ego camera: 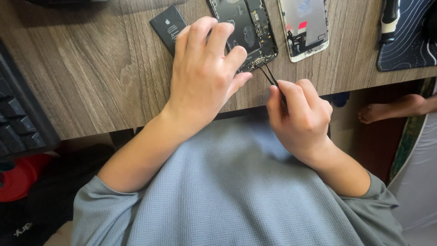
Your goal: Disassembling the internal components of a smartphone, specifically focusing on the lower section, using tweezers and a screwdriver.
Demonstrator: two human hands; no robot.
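Observation:
An opened phone body lies on the wooden desk, its dark insides facing up. My left hand rests flat on its lower left part, fingers spread over the frame. My right hand pinches black tweezers, whose tips touch the bottom edge of the phone body near the connector. A black battery sits just left of the phone body, partly under my left fingers. A detached screen panel lies face down to the right.
A dark patterned mat with a black-and-white tool handle covers the desk's right end. A black keyboard sits at the left edge. Below the desk I see my grey shirt, a red object and another person's bare foot.

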